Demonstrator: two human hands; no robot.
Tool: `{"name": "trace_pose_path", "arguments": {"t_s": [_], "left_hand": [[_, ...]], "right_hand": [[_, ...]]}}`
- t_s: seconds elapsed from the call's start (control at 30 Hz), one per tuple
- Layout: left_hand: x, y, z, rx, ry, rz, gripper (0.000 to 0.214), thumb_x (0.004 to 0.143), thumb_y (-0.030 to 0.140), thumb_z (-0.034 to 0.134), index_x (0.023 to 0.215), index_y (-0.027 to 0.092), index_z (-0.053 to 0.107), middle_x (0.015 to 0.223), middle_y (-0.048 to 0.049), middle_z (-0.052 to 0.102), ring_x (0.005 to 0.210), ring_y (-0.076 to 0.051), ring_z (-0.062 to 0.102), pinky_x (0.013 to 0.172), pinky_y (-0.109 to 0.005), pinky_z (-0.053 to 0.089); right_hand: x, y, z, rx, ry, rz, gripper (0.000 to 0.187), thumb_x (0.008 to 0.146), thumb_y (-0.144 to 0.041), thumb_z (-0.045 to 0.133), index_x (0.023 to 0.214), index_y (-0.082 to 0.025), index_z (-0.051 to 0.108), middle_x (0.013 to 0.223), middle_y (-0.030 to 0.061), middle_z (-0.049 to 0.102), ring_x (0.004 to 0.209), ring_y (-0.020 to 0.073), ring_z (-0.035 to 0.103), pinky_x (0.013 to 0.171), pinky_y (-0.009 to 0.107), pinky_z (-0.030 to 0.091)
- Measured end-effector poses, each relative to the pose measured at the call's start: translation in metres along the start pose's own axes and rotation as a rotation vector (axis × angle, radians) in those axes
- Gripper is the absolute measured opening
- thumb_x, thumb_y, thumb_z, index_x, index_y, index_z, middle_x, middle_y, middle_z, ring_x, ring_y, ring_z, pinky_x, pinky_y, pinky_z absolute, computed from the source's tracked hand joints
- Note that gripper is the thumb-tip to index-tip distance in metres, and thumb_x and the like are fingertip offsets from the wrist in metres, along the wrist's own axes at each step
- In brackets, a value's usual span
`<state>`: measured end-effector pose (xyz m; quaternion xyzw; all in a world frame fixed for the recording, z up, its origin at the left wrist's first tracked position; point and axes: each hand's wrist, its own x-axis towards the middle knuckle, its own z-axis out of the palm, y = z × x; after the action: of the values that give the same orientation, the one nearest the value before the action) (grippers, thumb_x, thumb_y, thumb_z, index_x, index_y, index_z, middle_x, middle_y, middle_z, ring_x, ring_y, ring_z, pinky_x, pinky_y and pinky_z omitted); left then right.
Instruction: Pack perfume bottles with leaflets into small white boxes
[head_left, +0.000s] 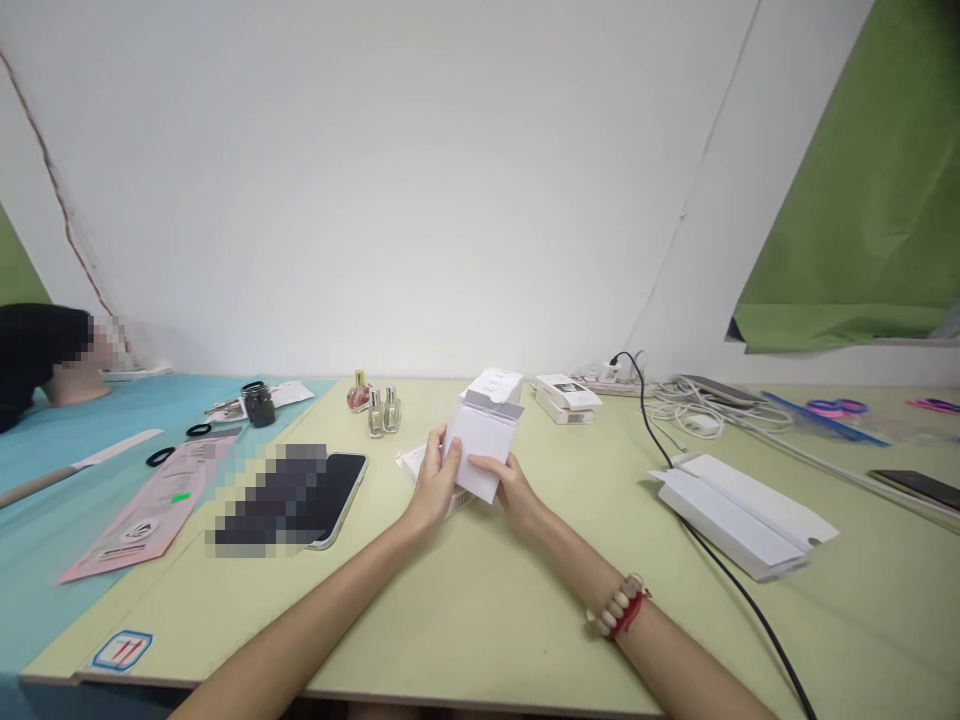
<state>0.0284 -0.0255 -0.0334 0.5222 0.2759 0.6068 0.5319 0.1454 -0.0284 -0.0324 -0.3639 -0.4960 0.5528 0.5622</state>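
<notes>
Above the middle of the table I hold a small white cardboard box, tilted, with flaps apart at its upper end. My left hand is closed on its left side, thumb across the front. My right hand grips the lower right side, a finger lying on the front face. Behind the upper end shows a white printed piece; whether it belongs to the held box, I cannot tell. Another white box lies under my hands, partly hidden. Small glass perfume bottles stand at the back left.
A phone lies left of my arms, near a pink packet. White boxes sit at the back. On the right are an unfolded white carton, a black cable, coiled white cables and scissors.
</notes>
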Motion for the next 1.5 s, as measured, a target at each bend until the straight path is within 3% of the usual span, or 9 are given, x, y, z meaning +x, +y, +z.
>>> {"name": "trace_pose_path", "arguments": {"t_s": [0.37,0.57,0.73,1.07,1.33,1.5], "left_hand": [[0.001,0.000,-0.005,0.033,-0.003,0.028,0.037,0.079,0.046,0.052,0.108,0.024,0.043,0.108,-0.0064,0.053,0.103,-0.018,0.050,0.086,-0.027,0.040],[0.001,0.002,-0.006,-0.001,0.039,-0.038,0.036,0.074,0.050,0.057,0.093,0.023,0.042,0.097,-0.0044,0.055,0.093,-0.016,0.053,0.076,-0.024,0.042],[0.002,0.001,-0.006,0.000,0.063,-0.016,0.037,0.074,0.052,0.056,0.091,0.023,0.040,0.096,-0.0028,0.054,0.092,-0.015,0.053,0.078,-0.025,0.042],[0.009,0.002,-0.008,-0.080,-0.029,-0.133,0.038,0.070,0.053,0.060,0.087,0.022,0.049,0.087,-0.0008,0.055,0.084,-0.014,0.052,0.076,-0.023,0.042],[0.006,0.007,-0.004,-0.163,-0.055,-0.256,0.041,0.072,0.056,0.056,0.097,0.025,0.048,0.098,-0.0021,0.058,0.085,-0.016,0.055,0.071,-0.027,0.045],[0.008,0.011,-0.003,-0.132,-0.093,-0.266,0.043,0.070,0.055,0.058,0.096,0.021,0.054,0.099,-0.0041,0.061,0.084,-0.017,0.056,0.068,-0.024,0.044]], "right_hand": [[-0.001,-0.008,-0.001,0.070,-0.095,0.072,0.050,0.059,-0.031,0.070,0.107,-0.022,0.060,0.108,0.0061,0.064,0.099,0.0246,0.057,0.086,0.037,0.044],[-0.004,-0.009,0.004,0.003,-0.130,0.049,0.054,0.058,-0.035,0.072,0.109,-0.021,0.060,0.102,0.0077,0.066,0.097,0.0257,0.058,0.083,0.037,0.045],[-0.005,-0.010,0.003,-0.001,-0.142,0.039,0.053,0.056,-0.033,0.074,0.106,-0.020,0.061,0.104,0.0078,0.065,0.096,0.0254,0.058,0.082,0.036,0.045],[-0.001,-0.011,-0.002,0.014,-0.130,0.059,0.049,0.056,-0.030,0.074,0.102,-0.018,0.063,0.102,0.0077,0.066,0.093,0.0250,0.059,0.085,0.038,0.044],[-0.004,-0.015,-0.002,0.044,-0.240,0.101,0.040,0.063,-0.034,0.061,0.101,-0.020,0.063,0.104,0.0068,0.065,0.101,0.0256,0.056,0.088,0.039,0.043],[-0.005,-0.013,-0.004,0.105,-0.171,0.113,0.043,0.066,-0.038,0.056,0.104,-0.018,0.061,0.099,0.0096,0.066,0.098,0.0280,0.058,0.084,0.043,0.044]]}}
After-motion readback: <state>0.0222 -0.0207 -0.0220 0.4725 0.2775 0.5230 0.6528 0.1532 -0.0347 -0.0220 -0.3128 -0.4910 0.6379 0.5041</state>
